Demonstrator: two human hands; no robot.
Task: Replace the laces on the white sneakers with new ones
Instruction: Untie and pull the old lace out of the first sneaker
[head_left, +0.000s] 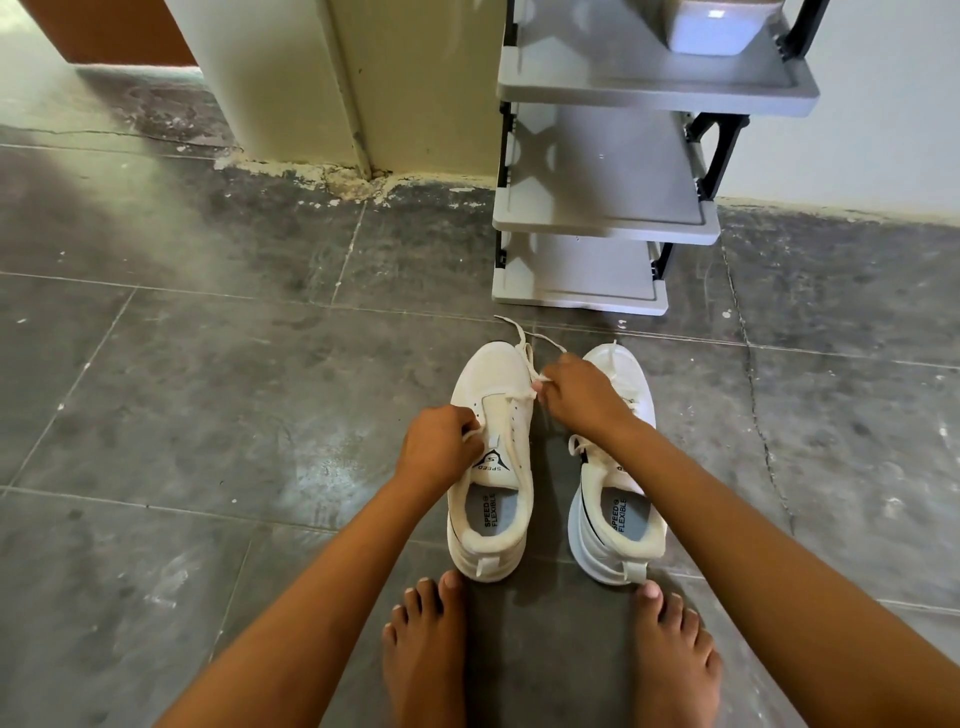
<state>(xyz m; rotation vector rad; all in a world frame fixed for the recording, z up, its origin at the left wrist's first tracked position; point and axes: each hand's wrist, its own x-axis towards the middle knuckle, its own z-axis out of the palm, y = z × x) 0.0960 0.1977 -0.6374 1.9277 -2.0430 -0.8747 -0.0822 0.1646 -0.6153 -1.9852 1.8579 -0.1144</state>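
Note:
Two white sneakers stand side by side on the dark tiled floor, toes pointing away from me. On the left sneaker the white lace is partly loosened, and its free ends trail past the toe. My left hand pinches the lace at the left eyelets beside the tongue. My right hand pinches the lace on the sneaker's right side, nearer the toe. My right forearm hides part of the right sneaker, whose lace shows only partly.
A grey plastic shoe rack with three shelves stands just beyond the sneakers, and a white box sits on its top shelf. A cream pillar rises at the back left. My bare feet rest just behind the heels.

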